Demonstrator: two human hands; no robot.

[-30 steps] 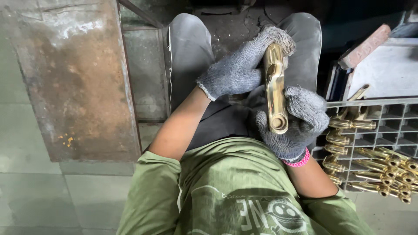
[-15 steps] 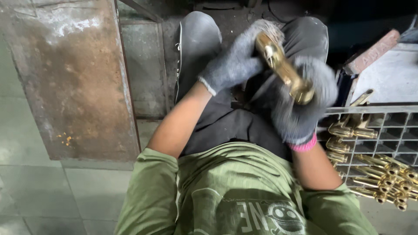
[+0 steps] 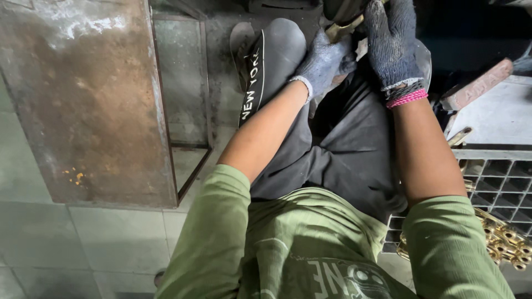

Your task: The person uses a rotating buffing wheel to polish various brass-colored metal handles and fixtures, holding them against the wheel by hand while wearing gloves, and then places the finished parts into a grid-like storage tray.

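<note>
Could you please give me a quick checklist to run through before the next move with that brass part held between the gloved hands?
1. Brass part held by both hands: ok, though most of it is hidden behind the gloves.
2. Left hand gloved and closed by the part: ok.
3. Right hand gloved, wrapped over the part's upper end: ok.
4. Whole part in view: not ok, it runs off the top edge of the picture.
5. Grid crate at the right within reach: ok, with more brass fittings lying on it.
6. Part's surface condition: cannot tell.
</note>
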